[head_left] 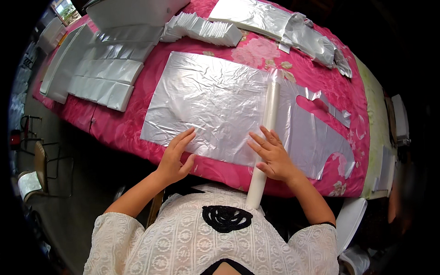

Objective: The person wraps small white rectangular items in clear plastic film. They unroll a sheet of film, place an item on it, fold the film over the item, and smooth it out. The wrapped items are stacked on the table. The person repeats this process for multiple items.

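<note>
white box (137,13) cut off at top edge, roll (272,105) partly hidden behind right hand (273,156)

The flat bag (206,105) is a shiny silver-grey, and the roll (271,110) is a milky white. Vivid pink, the cloth (112,133) bears a pattern of paler pink flowers (259,50) with dull green leaves (286,74), beside a pale yellow-green strip (370,123). White with repeating round medallions, the blouse (169,243) carries a black motif (228,218) at the chest.
</note>
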The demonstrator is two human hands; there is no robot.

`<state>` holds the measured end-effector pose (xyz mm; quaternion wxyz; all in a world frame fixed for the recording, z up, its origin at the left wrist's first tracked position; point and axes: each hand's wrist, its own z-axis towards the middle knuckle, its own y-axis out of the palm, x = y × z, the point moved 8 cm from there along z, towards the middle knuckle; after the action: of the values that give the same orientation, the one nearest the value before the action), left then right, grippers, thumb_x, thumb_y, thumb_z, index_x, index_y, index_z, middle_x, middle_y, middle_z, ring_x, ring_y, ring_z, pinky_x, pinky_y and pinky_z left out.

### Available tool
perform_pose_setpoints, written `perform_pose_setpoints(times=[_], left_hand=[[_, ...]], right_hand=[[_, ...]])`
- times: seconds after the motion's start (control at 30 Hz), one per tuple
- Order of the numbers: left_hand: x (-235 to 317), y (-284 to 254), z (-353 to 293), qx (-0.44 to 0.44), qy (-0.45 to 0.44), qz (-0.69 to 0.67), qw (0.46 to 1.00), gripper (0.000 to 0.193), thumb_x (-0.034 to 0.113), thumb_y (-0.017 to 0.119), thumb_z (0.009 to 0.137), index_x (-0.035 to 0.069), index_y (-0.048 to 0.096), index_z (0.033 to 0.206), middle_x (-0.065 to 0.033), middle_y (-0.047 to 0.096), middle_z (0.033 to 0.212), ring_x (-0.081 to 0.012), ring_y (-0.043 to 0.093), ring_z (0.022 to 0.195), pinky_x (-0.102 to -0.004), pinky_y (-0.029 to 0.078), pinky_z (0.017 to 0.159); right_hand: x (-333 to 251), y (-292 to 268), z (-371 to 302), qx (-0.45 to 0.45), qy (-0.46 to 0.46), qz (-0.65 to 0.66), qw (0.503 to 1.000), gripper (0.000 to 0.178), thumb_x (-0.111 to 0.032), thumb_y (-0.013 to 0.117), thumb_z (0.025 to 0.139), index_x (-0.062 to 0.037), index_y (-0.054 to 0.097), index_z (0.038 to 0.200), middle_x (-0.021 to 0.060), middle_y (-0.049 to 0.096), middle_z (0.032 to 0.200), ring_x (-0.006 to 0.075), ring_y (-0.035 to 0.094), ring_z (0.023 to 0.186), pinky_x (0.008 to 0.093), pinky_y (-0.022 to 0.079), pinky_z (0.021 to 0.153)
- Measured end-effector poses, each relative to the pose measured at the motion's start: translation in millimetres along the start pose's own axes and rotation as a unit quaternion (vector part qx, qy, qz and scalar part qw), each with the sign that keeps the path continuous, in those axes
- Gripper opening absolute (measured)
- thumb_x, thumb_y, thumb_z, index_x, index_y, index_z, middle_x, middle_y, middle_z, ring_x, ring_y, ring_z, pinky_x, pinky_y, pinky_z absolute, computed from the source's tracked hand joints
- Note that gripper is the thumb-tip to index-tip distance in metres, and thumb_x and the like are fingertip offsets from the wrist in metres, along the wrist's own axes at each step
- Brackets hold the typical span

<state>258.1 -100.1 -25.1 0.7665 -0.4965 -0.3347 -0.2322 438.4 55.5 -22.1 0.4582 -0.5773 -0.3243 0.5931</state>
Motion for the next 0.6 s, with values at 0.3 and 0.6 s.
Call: perform_pose_setpoints(times=[0.3, 0.6], left_hand=[[-23, -61, -62, 0.101, -0.104, -0.012, 0.989, 0.050, 0.000, 0.056, 0.077, 0.000, 0.046, 0.126, -0.0174, 0.046, 0.132, -0.0305, 0.045, 0.122, -0.0369, 0.036, 0.100], [-41, -72, -89, 0.102, -0.225, -0.010, 0.969, 0.055, 0.014, 0.065, 0.078, 0.000, 0.040, 0.126, -0.0183, 0.050, 0.113, -0.0286, 0.053, 0.102, -0.0363, 0.043, 0.088]], right_hand=[[-149, 10, 119, 0.014, -0.280, 0.358, 0.891, 0.039, -0.033, 0.060, 0.083, -0.0026, 0.060, 0.107, 0.0144, 0.061, 0.107, 0.0306, 0.056, 0.102, 0.0397, 0.043, 0.089], [-107, 70, 206, 0.026, -0.244, 0.011, 0.969, 0.050, -0.040, 0.049, 0.087, -0.0053, 0.052, 0.123, 0.0115, 0.048, 0.132, 0.0291, 0.035, 0.129, 0.0453, 0.023, 0.109]])
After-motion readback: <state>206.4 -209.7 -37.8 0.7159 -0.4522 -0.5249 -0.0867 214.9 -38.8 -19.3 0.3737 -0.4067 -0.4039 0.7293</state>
